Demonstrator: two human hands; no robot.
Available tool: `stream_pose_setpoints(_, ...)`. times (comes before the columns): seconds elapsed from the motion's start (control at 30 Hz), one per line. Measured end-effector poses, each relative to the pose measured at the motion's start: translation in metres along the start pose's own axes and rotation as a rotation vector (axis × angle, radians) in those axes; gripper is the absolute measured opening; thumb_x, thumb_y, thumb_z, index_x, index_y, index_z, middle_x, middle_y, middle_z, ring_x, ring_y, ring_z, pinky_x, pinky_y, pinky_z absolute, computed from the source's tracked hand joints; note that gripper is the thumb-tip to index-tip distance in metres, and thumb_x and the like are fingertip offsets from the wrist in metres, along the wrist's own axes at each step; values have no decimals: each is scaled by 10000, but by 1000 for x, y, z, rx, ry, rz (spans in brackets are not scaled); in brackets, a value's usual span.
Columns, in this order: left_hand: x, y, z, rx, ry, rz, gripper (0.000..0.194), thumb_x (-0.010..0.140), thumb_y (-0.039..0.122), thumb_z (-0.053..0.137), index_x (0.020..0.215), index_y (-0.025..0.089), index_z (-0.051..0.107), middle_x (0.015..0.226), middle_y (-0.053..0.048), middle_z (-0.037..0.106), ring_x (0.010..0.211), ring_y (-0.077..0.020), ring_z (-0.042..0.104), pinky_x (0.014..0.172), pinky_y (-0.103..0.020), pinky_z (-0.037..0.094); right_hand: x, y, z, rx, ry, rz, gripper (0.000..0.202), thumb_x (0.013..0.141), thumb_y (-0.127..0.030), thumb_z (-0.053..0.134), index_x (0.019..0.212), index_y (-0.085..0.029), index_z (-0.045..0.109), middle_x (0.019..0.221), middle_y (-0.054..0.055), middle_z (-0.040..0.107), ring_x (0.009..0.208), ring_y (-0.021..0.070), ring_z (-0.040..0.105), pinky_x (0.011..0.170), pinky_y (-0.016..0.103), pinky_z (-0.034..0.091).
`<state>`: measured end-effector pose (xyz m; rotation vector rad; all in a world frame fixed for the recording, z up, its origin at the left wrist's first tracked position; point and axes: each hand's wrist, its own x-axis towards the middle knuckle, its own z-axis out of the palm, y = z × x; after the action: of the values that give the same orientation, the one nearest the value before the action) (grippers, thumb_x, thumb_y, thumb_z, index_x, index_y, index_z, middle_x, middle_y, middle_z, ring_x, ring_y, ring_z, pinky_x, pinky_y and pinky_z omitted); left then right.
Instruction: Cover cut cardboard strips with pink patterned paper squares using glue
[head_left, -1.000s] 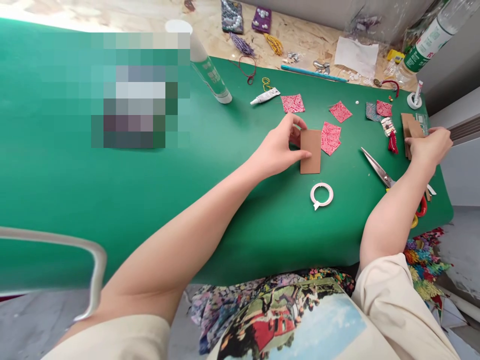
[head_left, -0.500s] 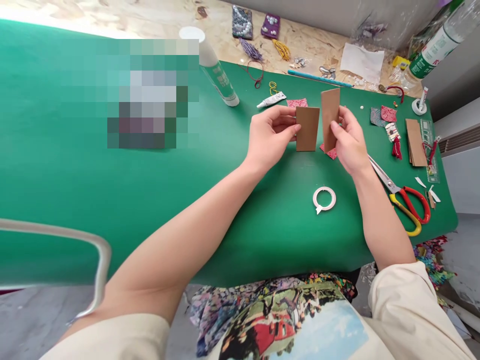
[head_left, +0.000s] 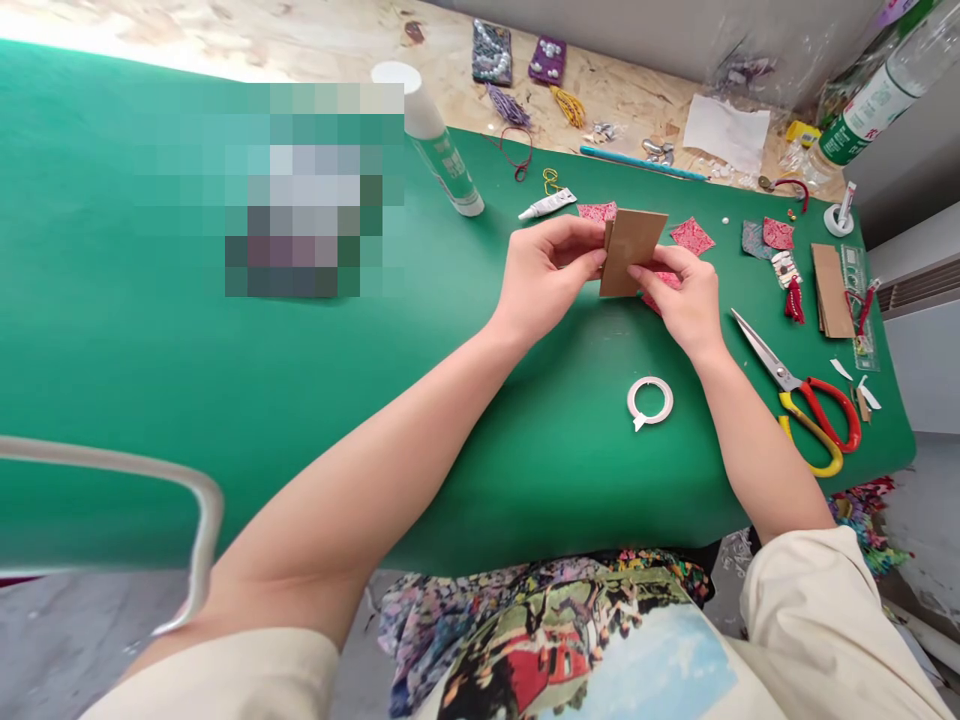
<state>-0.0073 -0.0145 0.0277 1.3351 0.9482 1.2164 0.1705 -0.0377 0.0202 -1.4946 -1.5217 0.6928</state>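
Note:
My left hand (head_left: 551,270) pinches the left edge of a brown cardboard piece, mostly hidden behind a second one. The front cardboard piece (head_left: 634,245) is gripped at its lower right by my right hand (head_left: 686,295), thumb on the near face. Both pieces stand upright above the table, overlapping; I cannot tell whether they touch all over. Around the hands lie red patterned fabric squares, one (head_left: 692,236) behind my right hand and another (head_left: 598,212) behind the cardboard. A roll of white tape (head_left: 634,402) rests nearer to me.
Open scissors (head_left: 784,377) with red and yellow handles lie right of my right forearm. More cardboard strips (head_left: 829,290) are at the right edge. A glue tube (head_left: 547,204) and a tall white-capped bottle (head_left: 450,170) are beyond my left hand. A blue pencil (head_left: 641,162) lies at the back.
My right hand has moved left, bringing its cardboard piece in front of the left one so that they overlap. A red fabric square behind it has come into view.

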Motion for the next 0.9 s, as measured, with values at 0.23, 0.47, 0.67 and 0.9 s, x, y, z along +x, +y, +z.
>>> stream_pose_setpoints(0.23,0,-5,0,121,27,94,151,753,165,760,887,207,815,960,-14,822,961,-245,776,948,-386,644,-3,-7,-1,-98,17,-55,234,837,-250,683,1037,-224,801,996,31,782,888,206,709,724,302,603)
stream_pose_setpoints(0.47,2,-9,-2,160,38,71,150,742,207,768,878,224,830,946,-2,824,949,-256,770,930,-405,652,0,-5,-2,-127,-5,-79,210,841,-250,682,1006,-204,803,967,38,784,861,205,711,731,305,589)
stream_pose_setpoints(0.67,1,-12,-1,148,37,54,147,766,208,748,889,222,828,918,-2,812,918,-240,759,886,-380,652,0,-6,-3,-140,-29,-50,212,842,-266,675,1011,-214,792,1018,42,786,887,214,721,760,322,596)
stream_pose_setpoints(0.9,1,-10,-1,129,33,36,118,751,204,761,858,201,810,932,-21,801,982,-255,753,963,-397,621,-1,-8,-3,-144,-48,-28,109,859,-281,677,916,-227,753,938,15,761,857,205,702,789,326,587)
